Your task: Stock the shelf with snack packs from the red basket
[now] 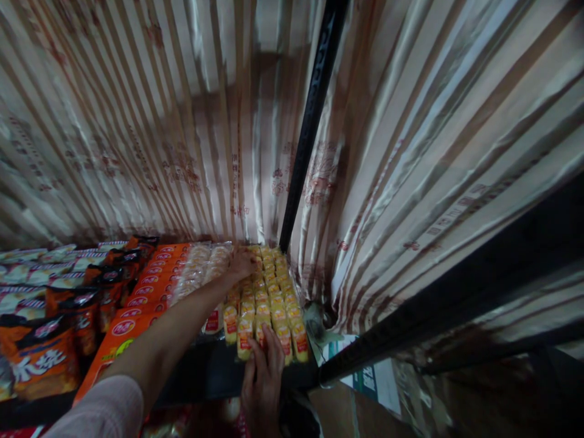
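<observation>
Small yellow packs (pixel 274 304) are ranked in close columns at the right end of a dark shelf (pixel 205 372), where both ends of the block are met by a person's bare hands. The left hand (pixel 243 264) is stretched over the rows to the rear, its fingers bent down on the back packs; the right hand (pixel 264 371) is set at the front edge, fingers lightly curled against the nearest ends. Whether either is closed on a pack cannot be told. By this placing, front and rear could be steadied together. Labels are turned outward, presumably so that they can be read from the front. The yellow packs are wrapped in glossy, rounded film; beside them are laid pale packs (pixel 198 261) in clear wrap, flat orange packets (pixel 150 281) overlapped like tiles, and plump, crinkled black-and-orange bags (pixel 48 359). Behind, satiny sheeting (pixel 205 128) is hung in deep pleats, crossed by a straight black post (pixel 314 103).
</observation>
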A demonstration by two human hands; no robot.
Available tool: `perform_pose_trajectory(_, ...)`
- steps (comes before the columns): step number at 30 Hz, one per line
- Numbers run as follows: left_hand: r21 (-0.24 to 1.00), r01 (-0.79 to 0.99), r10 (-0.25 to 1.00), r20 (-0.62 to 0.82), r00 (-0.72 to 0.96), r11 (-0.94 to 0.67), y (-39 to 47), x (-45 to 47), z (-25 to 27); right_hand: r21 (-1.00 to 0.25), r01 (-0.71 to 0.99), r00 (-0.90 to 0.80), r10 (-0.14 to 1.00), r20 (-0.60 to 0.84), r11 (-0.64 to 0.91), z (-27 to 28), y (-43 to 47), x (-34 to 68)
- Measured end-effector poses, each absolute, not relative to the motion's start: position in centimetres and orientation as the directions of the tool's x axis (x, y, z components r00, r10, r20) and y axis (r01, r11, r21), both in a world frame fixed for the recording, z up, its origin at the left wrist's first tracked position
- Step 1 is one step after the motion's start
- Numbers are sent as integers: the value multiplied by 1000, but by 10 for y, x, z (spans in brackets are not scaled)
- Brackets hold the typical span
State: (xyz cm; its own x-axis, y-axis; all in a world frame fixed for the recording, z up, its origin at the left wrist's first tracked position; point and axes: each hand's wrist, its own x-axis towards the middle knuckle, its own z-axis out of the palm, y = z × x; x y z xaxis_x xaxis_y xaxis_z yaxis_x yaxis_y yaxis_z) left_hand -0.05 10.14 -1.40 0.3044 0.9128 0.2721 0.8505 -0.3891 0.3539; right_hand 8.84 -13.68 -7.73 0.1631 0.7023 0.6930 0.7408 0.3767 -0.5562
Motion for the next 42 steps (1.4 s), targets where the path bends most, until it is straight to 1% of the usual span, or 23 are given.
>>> perform_pose_trajectory(6,337,855,908,289,304,-393,102,-3,-15,-559,733,162,699,697,387,-76,-137,89)
perform_pose_trajectory(12,335,805,860,340,380,-489,99,-8,-14,-554,747,166,703,691,368,-75,-137,89)
perform_pose_trajectory(16,341,782,834,396,383,-521,100,-9,-14,-529,765,148,699,700,368,-76,-136,89)
perform_pose_trajectory(20,350,769,824,416,385,-536,101,-11,-17,-526,770,141,708,692,361,-75,-137,88)
perform_pose_trajectory(26,347,760,817,413,402,-549,100,-13,-17,-531,768,133,720,681,360,-72,-138,89)
perform_pose_trajectory(33,339,787,833,414,368,-516,101,-11,-15,-539,765,142,724,675,353,-74,-136,89)
perform_pose_trajectory(42,326,797,847,353,397,-509,107,-11,-12,-547,764,153,728,669,342,-75,-138,88)
